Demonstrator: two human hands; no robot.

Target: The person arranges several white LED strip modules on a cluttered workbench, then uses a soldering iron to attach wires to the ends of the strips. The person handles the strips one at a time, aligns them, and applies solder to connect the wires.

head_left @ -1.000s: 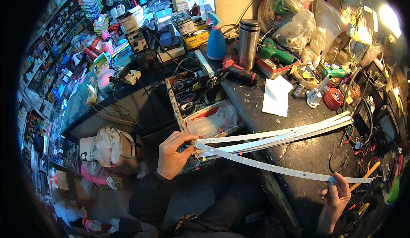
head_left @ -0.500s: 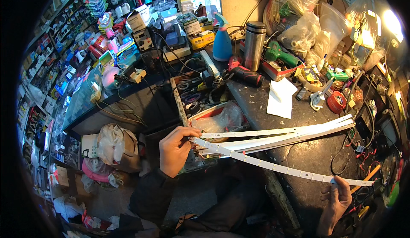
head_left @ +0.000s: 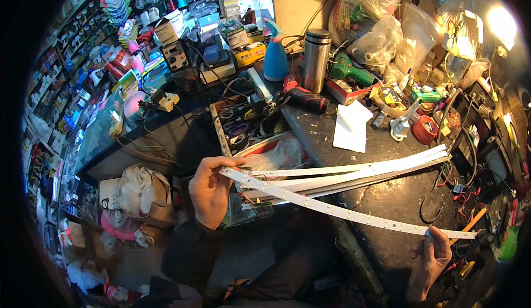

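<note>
A long white LED strip (head_left: 332, 210) with rows of small yellowish chips is stretched between my two hands, sagging in a shallow curve. My left hand (head_left: 209, 196) pinches its left end between thumb and fingers. Near the other end, my right hand (head_left: 433, 255) grips the strip's edge from below, and a short piece sticks out beyond the fingers toward the right. Behind it, more white strips (head_left: 365, 174) lie in a loose bundle across the bench, their left ends overhanging near my left hand. Red wire bits show at the bundle's ends.
The dark bench (head_left: 387, 197) carries a folded white paper (head_left: 351, 128), steel flask (head_left: 317, 59), blue spray bottle (head_left: 275, 56), red-black power tool (head_left: 304, 95) and green tool (head_left: 351, 70). Left of it is an open drawer (head_left: 215, 121) of tools. Cables and a lit lamp (head_left: 501, 26) stand at right.
My left hand has drawn the strip's end slightly left, away from the bundle's ends. The right hand keeps its grip. The whole view has shifted a little.
</note>
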